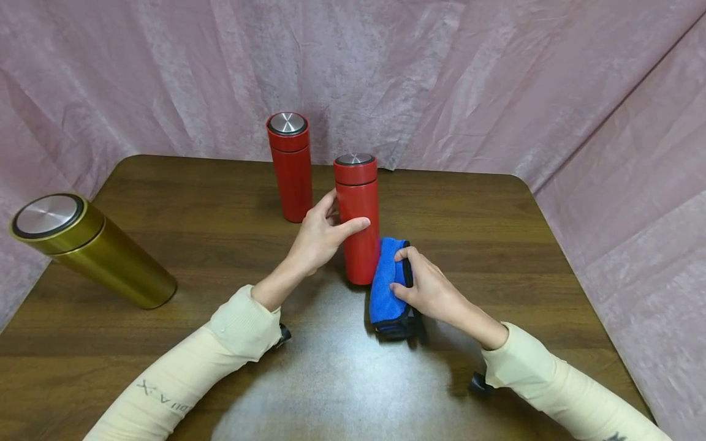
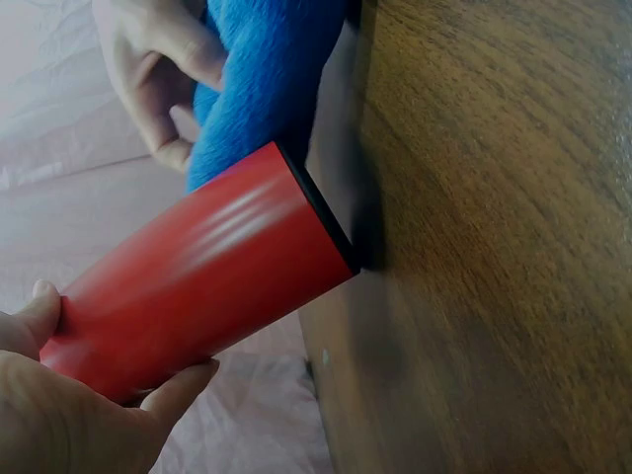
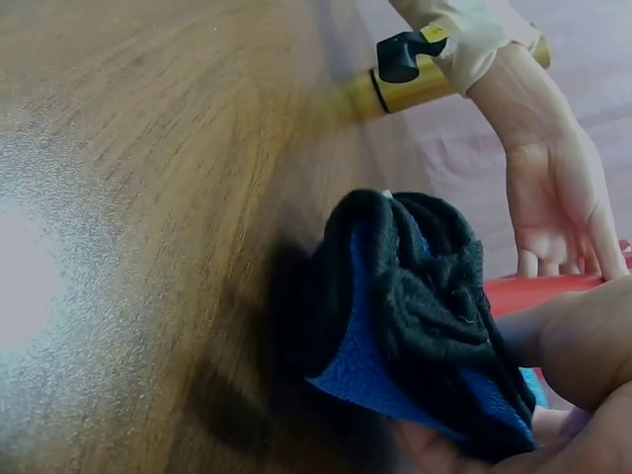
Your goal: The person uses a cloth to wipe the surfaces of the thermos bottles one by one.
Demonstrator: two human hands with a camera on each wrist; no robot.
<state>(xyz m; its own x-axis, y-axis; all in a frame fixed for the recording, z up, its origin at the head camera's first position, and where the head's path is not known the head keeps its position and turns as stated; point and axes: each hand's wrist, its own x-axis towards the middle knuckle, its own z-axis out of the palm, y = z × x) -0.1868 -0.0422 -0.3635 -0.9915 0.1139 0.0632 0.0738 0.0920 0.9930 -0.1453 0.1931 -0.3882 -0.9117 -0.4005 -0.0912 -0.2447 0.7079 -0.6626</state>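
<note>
My left hand (image 1: pixel 322 236) grips a red thermos flask (image 1: pixel 361 245), its thumb across the front and its fingers behind. The flask is nearly upright, and in the left wrist view (image 2: pixel 212 267) its dark base appears just off the wooden table. In my right hand (image 1: pixel 432 288) is a folded blue cloth (image 1: pixel 388 288) with black edging, pinched between thumb and fingers. The cloth lies against the flask's lower right side. From the right wrist, the black cloth edges (image 3: pixel 425 286) hide much of the flask.
A second red flask (image 1: pixel 292 177) stands behind and left of the held one. At the left of the table (image 1: pixel 469 220) stands a gold flask (image 1: pixel 105 251) with a silver lid. Pink curtains (image 1: pixel 353 73) hang behind the table's back edge and along its sides.
</note>
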